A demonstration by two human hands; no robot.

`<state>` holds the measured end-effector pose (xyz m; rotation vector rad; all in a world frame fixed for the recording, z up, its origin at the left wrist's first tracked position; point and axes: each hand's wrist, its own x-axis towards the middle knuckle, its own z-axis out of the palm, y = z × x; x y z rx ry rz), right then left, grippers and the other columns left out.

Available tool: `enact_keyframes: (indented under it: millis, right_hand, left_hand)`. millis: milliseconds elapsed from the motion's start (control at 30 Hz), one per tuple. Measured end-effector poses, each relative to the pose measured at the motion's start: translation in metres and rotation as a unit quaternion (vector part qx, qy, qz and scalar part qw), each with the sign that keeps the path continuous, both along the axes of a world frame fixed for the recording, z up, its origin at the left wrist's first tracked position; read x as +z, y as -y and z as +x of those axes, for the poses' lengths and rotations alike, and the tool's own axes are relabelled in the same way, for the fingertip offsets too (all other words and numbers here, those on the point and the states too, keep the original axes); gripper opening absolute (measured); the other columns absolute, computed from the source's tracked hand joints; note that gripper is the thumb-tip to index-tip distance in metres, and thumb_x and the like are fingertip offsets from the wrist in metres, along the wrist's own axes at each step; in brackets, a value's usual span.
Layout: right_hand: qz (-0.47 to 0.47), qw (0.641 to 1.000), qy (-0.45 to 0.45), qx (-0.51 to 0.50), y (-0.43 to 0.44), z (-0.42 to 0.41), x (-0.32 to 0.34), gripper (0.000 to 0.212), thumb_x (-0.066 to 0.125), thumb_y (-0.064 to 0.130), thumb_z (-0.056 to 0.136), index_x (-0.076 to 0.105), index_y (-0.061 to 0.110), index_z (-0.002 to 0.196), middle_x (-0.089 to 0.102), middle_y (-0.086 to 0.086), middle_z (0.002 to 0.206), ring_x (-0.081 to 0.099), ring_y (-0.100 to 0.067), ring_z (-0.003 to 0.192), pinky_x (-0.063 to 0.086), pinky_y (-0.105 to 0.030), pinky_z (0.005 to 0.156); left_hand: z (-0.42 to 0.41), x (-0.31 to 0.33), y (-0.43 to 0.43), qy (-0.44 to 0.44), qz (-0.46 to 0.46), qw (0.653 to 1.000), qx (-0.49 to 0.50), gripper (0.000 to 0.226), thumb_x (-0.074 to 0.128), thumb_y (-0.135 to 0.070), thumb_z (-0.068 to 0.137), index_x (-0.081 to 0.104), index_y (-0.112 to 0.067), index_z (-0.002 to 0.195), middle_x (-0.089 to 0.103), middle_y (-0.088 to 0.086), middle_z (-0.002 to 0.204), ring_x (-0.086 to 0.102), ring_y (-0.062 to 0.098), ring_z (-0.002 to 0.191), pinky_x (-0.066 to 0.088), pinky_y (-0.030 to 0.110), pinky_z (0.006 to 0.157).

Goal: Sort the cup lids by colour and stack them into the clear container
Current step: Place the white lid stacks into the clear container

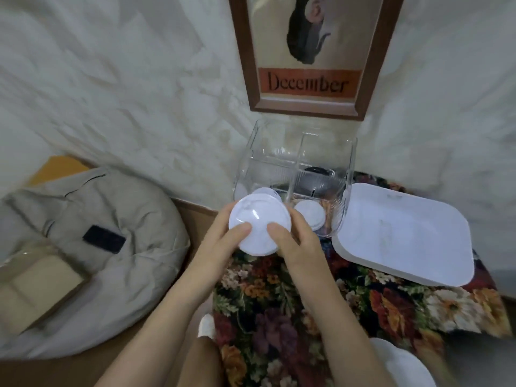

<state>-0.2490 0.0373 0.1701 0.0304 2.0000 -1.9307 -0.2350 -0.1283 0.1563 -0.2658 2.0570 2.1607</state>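
Observation:
Both hands hold a stack of white cup lids (259, 224) just in front of the clear container (346, 188). My left hand (220, 241) grips its left side with the thumb on top. From the right, my right hand (296, 241) grips it, thumb also on top. The container has a clear divider down its middle. More white lids (311, 215) lie inside near its front, and another white lid (264, 192) shows behind the held stack. A dark lid (317, 171) sits in the far right compartment.
The container's white lid (405, 233) lies to its right on a floral cloth (279, 303). A grey cushion (92, 247) and a cardboard box (33, 289) sit at the left. A framed "December" picture (310, 51) leans on the white wall behind.

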Motion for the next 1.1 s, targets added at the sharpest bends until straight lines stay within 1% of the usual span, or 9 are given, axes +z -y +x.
enact_keyframes:
  millis: [133, 233, 267, 333, 467, 633, 700, 900, 1100]
  right_hand:
    - [0.036, 0.997, 0.016, 0.06, -0.006, -0.046, 0.029, 0.054, 0.065, 0.052, 0.087, 0.056, 0.041, 0.139, 0.064, 0.019, 0.13, 0.062, 0.004, 0.112, 0.053, -0.023, 0.092]
    - [0.068, 0.991, 0.023, 0.114, -0.01, -0.08, 0.043, 0.041, 0.066, 0.041, 0.096, 0.058, 0.04, 0.137, 0.065, 0.021, 0.127, 0.063, 0.003, 0.112, 0.05, -0.019, 0.087]
    - [0.082, 0.988, 0.025, 0.131, -0.01, -0.089, 0.045, 0.043, 0.065, 0.044, 0.095, 0.058, 0.043, 0.137, 0.065, 0.022, 0.128, 0.062, 0.002, 0.114, 0.05, -0.021, 0.089]
    - [0.116, 0.98, 0.021, 0.162, -0.007, -0.107, 0.042, 0.055, 0.065, 0.057, 0.085, 0.056, 0.048, 0.138, 0.063, 0.021, 0.133, 0.061, -0.003, 0.12, 0.051, -0.033, 0.1]
    - [0.155, 0.966, 0.025, 0.205, -0.002, -0.13, 0.025, 0.07, 0.068, 0.068, 0.075, 0.053, 0.049, 0.141, 0.059, 0.02, 0.14, 0.057, -0.008, 0.128, 0.047, -0.048, 0.109]
    - [0.187, 0.95, 0.045, 0.245, -0.003, -0.139, 0.021, 0.077, 0.068, 0.07, 0.073, 0.053, 0.044, 0.144, 0.062, 0.018, 0.136, 0.061, -0.01, 0.123, 0.05, -0.047, 0.106]
    - [0.199, 0.944, 0.048, 0.26, -0.002, -0.146, 0.023, 0.074, 0.067, 0.068, 0.073, 0.056, 0.042, 0.141, 0.064, 0.016, 0.132, 0.062, -0.01, 0.12, 0.051, -0.046, 0.105]
    - [0.248, 0.91, 0.051, 0.329, 0.01, -0.172, 0.037, 0.056, 0.057, 0.053, 0.073, 0.066, 0.035, 0.125, 0.067, 0.005, 0.117, 0.064, -0.019, 0.108, 0.052, -0.044, 0.095]
    - [0.278, 0.898, 0.052, 0.336, 0.019, -0.184, 0.033, 0.046, 0.053, 0.045, 0.071, 0.066, 0.034, 0.114, 0.066, 0.0, 0.112, 0.064, -0.027, 0.106, 0.051, -0.044, 0.087]
  left_hand:
    - [-0.023, 0.029, -0.003, 0.001, -0.027, 0.999, 0.032, 0.08, 0.063, -0.062, 0.076, 0.051, -0.021, 0.143, 0.063, 0.006, 0.138, 0.06, 0.027, 0.129, 0.045, 0.057, 0.111]
    - [-0.039, 0.034, 0.0, 0.019, -0.03, 0.999, 0.034, 0.069, 0.064, -0.058, 0.088, 0.048, -0.024, 0.147, 0.06, 0.006, 0.142, 0.057, 0.029, 0.132, 0.042, 0.062, 0.111]
    - [-0.043, 0.031, 0.003, 0.021, -0.036, 0.999, 0.028, 0.066, 0.063, -0.055, 0.093, 0.047, -0.024, 0.149, 0.058, 0.008, 0.144, 0.055, 0.031, 0.134, 0.041, 0.063, 0.111]
    - [-0.048, 0.033, 0.004, 0.018, -0.036, 0.999, 0.015, 0.058, 0.059, -0.045, 0.1, 0.044, -0.022, 0.151, 0.057, 0.01, 0.146, 0.054, 0.033, 0.136, 0.041, 0.064, 0.111]
    - [-0.053, 0.03, 0.004, 0.032, -0.023, 0.999, 0.024, 0.047, 0.057, -0.035, 0.1, 0.05, -0.027, 0.146, 0.063, 0.003, 0.139, 0.06, 0.024, 0.13, 0.048, 0.054, 0.11]
    - [-0.055, 0.011, 0.004, 0.074, -0.019, 0.996, 0.052, 0.054, 0.065, -0.049, 0.094, 0.051, -0.034, 0.144, 0.062, -0.003, 0.14, 0.059, 0.019, 0.13, 0.047, 0.054, 0.111]
    - [-0.057, 0.007, 0.002, 0.068, -0.024, 0.996, 0.06, 0.055, 0.065, -0.052, 0.093, 0.052, -0.035, 0.143, 0.062, -0.004, 0.14, 0.059, 0.018, 0.131, 0.046, 0.053, 0.111]
    - [-0.067, 0.0, -0.009, 0.072, 0.01, 0.994, 0.076, 0.056, 0.064, -0.049, 0.089, 0.052, -0.034, 0.141, 0.063, -0.005, 0.136, 0.061, 0.015, 0.126, 0.049, 0.047, 0.11]
    - [-0.08, -0.007, -0.013, 0.09, 0.015, 0.993, 0.07, 0.05, 0.062, -0.043, 0.093, 0.053, -0.035, 0.141, 0.065, -0.004, 0.136, 0.061, 0.018, 0.128, 0.047, 0.05, 0.111]
